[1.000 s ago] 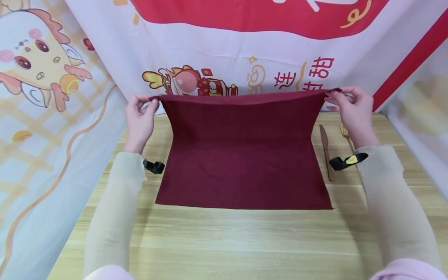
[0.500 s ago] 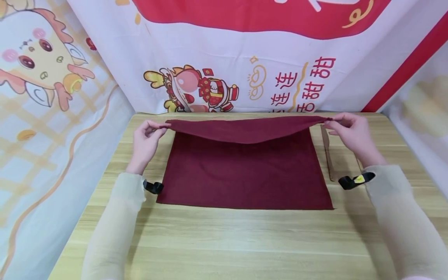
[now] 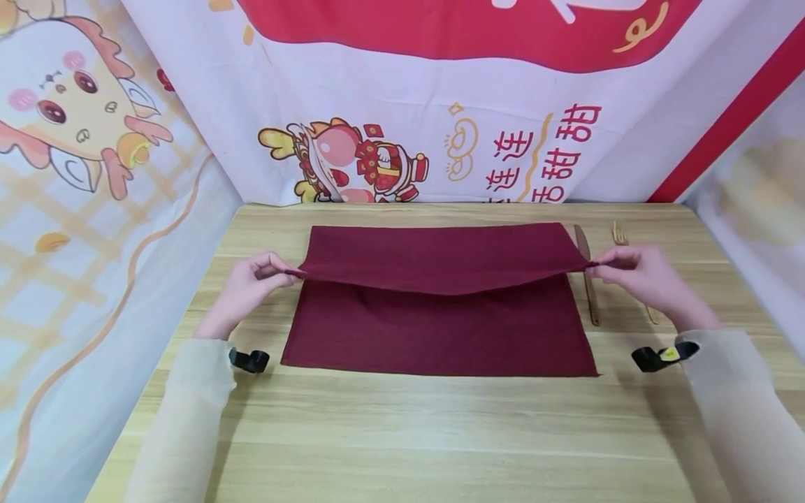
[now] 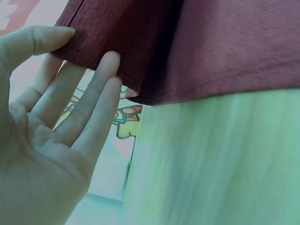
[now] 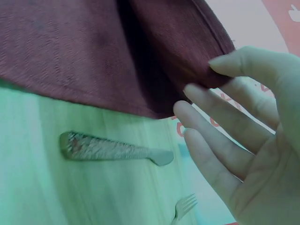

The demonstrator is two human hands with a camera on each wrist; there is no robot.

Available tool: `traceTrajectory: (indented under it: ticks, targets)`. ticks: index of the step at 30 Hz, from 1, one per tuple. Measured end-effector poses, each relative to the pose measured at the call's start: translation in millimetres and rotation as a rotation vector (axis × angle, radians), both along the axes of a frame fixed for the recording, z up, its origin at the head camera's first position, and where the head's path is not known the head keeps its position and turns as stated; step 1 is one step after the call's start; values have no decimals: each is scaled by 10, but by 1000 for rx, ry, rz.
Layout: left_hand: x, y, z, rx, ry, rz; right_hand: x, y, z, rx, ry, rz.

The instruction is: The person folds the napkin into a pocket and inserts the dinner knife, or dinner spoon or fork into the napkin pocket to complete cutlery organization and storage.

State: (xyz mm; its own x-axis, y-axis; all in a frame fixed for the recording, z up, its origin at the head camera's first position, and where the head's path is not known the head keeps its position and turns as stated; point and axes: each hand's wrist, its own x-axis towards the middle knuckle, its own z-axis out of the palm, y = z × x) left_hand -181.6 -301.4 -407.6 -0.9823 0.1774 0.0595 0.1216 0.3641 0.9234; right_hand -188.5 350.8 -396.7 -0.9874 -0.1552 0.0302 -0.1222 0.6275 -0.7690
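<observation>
A dark red cloth napkin (image 3: 440, 335) lies on the wooden table, its far part folded over toward the near edge. My left hand (image 3: 248, 286) pinches the left corner of the raised flap between thumb and fingers; in the left wrist view that hand (image 4: 61, 122) has its other fingers spread below the cloth (image 4: 234, 47). At the flap's right corner, my right hand (image 3: 648, 283) pinches the fabric the same way, as the right wrist view also shows. Between the two hands the flap's edge sags, held above the lower layer.
Right of the napkin lies a table knife (image 3: 591, 293), its blade end partly by the flap's corner. A fork (image 3: 619, 232) lies farther right, partly hidden by my right hand. A printed white and red backdrop (image 3: 390, 77) hangs behind the wooden table (image 3: 415, 440).
Both hands have brought the napkin's far edge down and toward me, from raised upright to folded over the lower half. The near edge has stayed in place.
</observation>
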Motion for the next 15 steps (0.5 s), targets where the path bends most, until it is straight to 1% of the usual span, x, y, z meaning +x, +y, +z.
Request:
traceTrajectory:
  ticks: [3, 8, 12, 15]
  targets:
    - [89, -44, -25, -22, -45, -62, 73, 43, -40, 26, 14, 64]
    - [240, -137, -59, -20, -112, -175, 229, 81, -43, 64, 21, 160]
    - [342, -209, -64, -47, -128, -234, 368, 100, -20, 97, 10, 212]
    - [408, -255, -40, -42, -136, -276, 457, 114, -4, 93, -4, 254]
